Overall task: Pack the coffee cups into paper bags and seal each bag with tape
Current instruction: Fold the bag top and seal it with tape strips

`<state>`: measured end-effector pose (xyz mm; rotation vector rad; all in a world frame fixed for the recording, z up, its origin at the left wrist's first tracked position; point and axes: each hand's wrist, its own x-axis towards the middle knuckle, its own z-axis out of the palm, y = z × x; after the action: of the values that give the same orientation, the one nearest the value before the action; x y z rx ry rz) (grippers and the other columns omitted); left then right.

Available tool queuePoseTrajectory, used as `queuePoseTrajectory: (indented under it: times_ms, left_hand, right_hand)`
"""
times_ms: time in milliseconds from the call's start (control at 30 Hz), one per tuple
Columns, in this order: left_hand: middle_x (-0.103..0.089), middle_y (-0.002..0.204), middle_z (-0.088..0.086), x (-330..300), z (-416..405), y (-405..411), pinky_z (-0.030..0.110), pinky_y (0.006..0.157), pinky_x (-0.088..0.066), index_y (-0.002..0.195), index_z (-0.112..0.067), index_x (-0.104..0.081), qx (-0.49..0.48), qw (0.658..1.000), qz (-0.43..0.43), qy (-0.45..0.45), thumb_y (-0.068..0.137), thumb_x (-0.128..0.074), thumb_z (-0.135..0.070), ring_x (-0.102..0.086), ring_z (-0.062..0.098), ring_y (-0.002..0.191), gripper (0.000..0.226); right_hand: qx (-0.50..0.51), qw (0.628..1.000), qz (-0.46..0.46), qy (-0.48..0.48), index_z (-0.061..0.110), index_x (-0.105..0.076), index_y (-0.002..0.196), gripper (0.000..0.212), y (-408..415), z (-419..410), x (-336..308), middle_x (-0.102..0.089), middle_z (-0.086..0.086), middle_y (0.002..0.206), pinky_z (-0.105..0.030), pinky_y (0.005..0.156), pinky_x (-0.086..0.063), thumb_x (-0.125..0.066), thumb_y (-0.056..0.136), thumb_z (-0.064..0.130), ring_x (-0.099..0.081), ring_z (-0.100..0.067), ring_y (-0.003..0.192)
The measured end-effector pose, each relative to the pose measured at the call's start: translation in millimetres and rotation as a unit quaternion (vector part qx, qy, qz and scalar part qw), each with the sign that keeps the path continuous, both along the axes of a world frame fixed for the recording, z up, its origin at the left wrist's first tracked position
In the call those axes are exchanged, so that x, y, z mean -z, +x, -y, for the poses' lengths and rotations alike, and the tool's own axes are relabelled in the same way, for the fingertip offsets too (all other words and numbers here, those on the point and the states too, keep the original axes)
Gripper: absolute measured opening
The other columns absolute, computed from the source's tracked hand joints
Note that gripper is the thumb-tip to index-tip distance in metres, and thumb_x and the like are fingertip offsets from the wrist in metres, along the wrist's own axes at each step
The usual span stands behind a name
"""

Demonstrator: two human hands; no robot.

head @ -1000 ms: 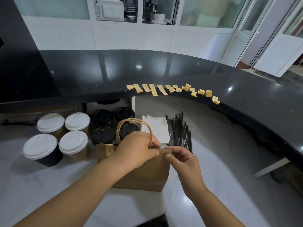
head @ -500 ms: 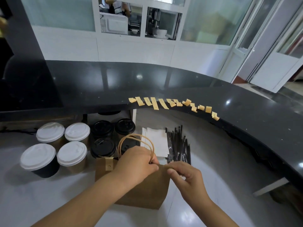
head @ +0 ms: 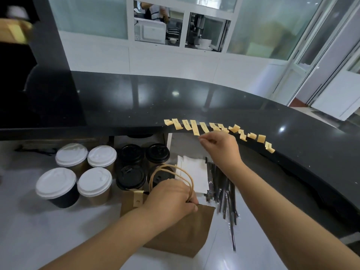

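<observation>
A brown paper bag [head: 185, 230] stands on the white worktop [head: 39, 230], its top held closed by my left hand [head: 171, 199], which also grips the twisted paper handles [head: 188, 177]. One tape strip [head: 138, 198] sits on the bag's top left edge. My right hand [head: 220, 147] is raised to the edge of the black counter [head: 136, 102], thumb and forefinger pinched at the lower end of one strip in the row of tan tape strips [head: 214, 127]. Cups with white lids [head: 95, 182] and cups with black lids [head: 131, 177] stand left of and behind the bag.
White napkins [head: 196, 172] and a bundle of black wrapped straws [head: 224, 191] lie to the right of the bag. The curved black counter overhangs the worktop at the back and right. A person stands behind the hatch window [head: 153, 12] in the far wall.
My right hand left the bag's top edge and rose to the tape strips on the counter edge. My left hand kept its hold on the bag. The camera tilted upward.
</observation>
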<state>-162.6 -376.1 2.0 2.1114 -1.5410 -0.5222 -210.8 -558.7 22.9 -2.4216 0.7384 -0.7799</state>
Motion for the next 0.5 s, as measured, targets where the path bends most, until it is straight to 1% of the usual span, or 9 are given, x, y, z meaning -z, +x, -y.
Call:
queuePoseTrajectory:
  times_ms: [67,133,167,267,333,400,500]
  left_hand:
    - [-0.072,0.094,-0.006,0.6,-0.3,-0.1,0.024,0.085,-0.049,0.096,-0.024,-0.076,-0.009,1.0,-0.014,0.0,0.087,-0.062,-0.031,-0.062,0.007,0.09,0.018]
    - [-0.071,0.095,-0.008,1.2,-0.2,0.4,0.023,0.085,-0.049,0.096,-0.024,-0.076,-0.017,1.0,-0.024,-0.002,0.087,-0.062,-0.03,-0.061,0.007,0.091,0.017]
    - [-0.071,0.095,-0.008,1.6,0.0,0.8,0.023,0.085,-0.049,0.095,-0.023,-0.076,-0.017,1.0,-0.026,-0.004,0.087,-0.062,-0.03,-0.061,0.007,0.091,0.017]
    - [-0.071,0.096,-0.009,2.3,0.3,2.9,0.02,0.084,-0.046,0.095,-0.022,-0.076,-0.017,0.999,-0.026,-0.018,0.086,-0.063,-0.03,-0.058,0.005,0.092,0.017]
    - [-0.071,0.095,-0.008,4.8,0.7,4.4,0.015,0.08,-0.044,0.095,-0.022,-0.076,-0.014,0.999,-0.028,-0.03,0.087,-0.062,-0.03,-0.05,0.0,0.098,0.018]
    - [-0.071,0.094,-0.007,6.7,1.5,5.1,0.014,0.078,-0.043,0.096,-0.022,-0.076,-0.009,0.999,-0.028,-0.035,0.087,-0.062,-0.03,-0.043,-0.003,0.102,0.018]
    - [-0.071,0.094,-0.007,8.7,2.4,5.9,0.014,0.078,-0.043,0.097,-0.021,-0.075,-0.009,0.999,-0.034,-0.04,0.088,-0.062,-0.03,-0.04,-0.005,0.103,0.018]
  right_hand:
    - [-0.016,0.999,-0.016,-0.048,0.016,-0.075,0.099,0.015,25.0,2.0,-4.6,-0.072,0.001,0.093,-0.033,0.078,-0.051,-0.064,0.089,0.02,-0.057,-0.013,0.088]
    - [-0.025,0.996,-0.04,-0.081,0.019,-0.074,0.102,0.017,49.0,2.3,-8.6,-0.07,0.003,0.098,-0.026,0.075,-0.039,-0.064,0.09,0.025,-0.047,-0.012,0.092]
    - [-0.028,0.994,-0.059,-0.093,0.021,-0.072,0.107,0.02,59.9,2.3,-9.9,-0.068,0.004,0.103,-0.026,0.076,-0.035,-0.063,0.09,0.028,-0.045,-0.013,0.096]
    - [-0.038,0.979,-0.151,-0.135,0.026,-0.06,0.126,0.036,86.8,2.6,-11.9,-0.059,0.001,0.122,-0.035,0.089,-0.032,-0.058,0.092,0.038,-0.039,-0.023,0.116]
    - [-0.043,0.968,-0.197,-0.152,0.028,-0.055,0.131,0.04,98.2,2.7,-11.6,-0.053,-0.001,0.13,-0.039,0.095,-0.03,-0.056,0.093,0.04,-0.035,-0.027,0.122]
    - [-0.044,0.964,-0.198,-0.169,0.028,-0.061,0.124,0.033,104.7,2.6,-10.9,-0.055,0.0,0.125,-0.037,0.091,-0.03,-0.057,0.092,0.038,-0.036,-0.026,0.118]
    - [-0.024,0.969,-0.153,-0.192,0.024,-0.072,0.099,0.017,107.8,1.5,-10.9,-0.064,0.003,0.104,-0.03,0.079,-0.026,-0.058,0.091,0.029,-0.042,-0.021,0.105]
